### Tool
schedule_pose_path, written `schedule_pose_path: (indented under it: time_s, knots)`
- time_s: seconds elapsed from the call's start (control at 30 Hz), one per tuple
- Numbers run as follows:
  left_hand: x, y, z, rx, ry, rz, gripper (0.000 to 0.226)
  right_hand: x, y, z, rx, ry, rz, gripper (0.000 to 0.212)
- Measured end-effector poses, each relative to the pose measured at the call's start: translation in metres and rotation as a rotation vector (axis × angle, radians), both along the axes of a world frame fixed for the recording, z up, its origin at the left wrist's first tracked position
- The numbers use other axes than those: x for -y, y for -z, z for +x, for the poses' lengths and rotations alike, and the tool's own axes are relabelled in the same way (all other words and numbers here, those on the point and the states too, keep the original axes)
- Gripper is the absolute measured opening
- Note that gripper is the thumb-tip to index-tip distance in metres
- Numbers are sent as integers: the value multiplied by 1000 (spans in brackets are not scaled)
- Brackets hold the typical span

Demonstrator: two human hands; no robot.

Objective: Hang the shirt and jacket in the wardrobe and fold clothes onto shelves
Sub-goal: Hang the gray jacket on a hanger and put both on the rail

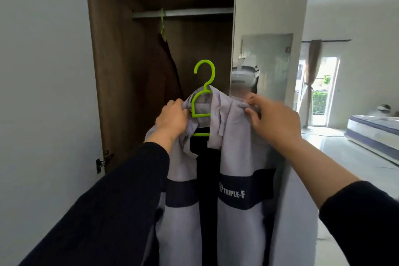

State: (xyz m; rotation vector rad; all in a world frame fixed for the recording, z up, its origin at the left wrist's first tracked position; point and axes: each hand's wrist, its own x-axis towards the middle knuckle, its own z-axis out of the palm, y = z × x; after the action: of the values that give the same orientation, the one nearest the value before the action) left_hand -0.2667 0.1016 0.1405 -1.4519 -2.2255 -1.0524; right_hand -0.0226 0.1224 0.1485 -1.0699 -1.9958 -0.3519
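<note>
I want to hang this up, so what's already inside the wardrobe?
Inside the brown wooden wardrobe a metal rail carries one green plastic hanger with a dark brown garment. The grey jacket with a navy band held in front hides the lower interior.

Daylight from right; wardrobe [151, 71] interior dim; edges distorted.

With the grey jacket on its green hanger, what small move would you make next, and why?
Probably lift the green hanger so its hook reaches the wardrobe rail: both hands grip the grey jacket at the shoulders, below the rail.
</note>
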Motion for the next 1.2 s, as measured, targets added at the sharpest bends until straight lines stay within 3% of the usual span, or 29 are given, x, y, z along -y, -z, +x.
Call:
schedule_pose_path:
  time_s: [0.2,0.5,0.7,0.9,1.07,1.2]
  knots:
    - [-35,-24,-29,10,229,-50,32,27,-29,-43,-13,156,-68,26]
    - [-55,-86,-86,-206,66,146,58,36,-72,-116,96,326,24,23]
    - [-79,-143,-93,-371,189,-29,55,27,-85,-142,95,345,23,24]
    - [-107,-157,-93,-434,215,-133,67,20,-80,-146,78,364,-27,21]
    - [-128,-155,-87,-565,177,-195,65,16,-79,-143,53,377,-22,18]
    - [-137,-155,-85,-655,64,-259,50,16,-77,-142,68,394,-18,20]
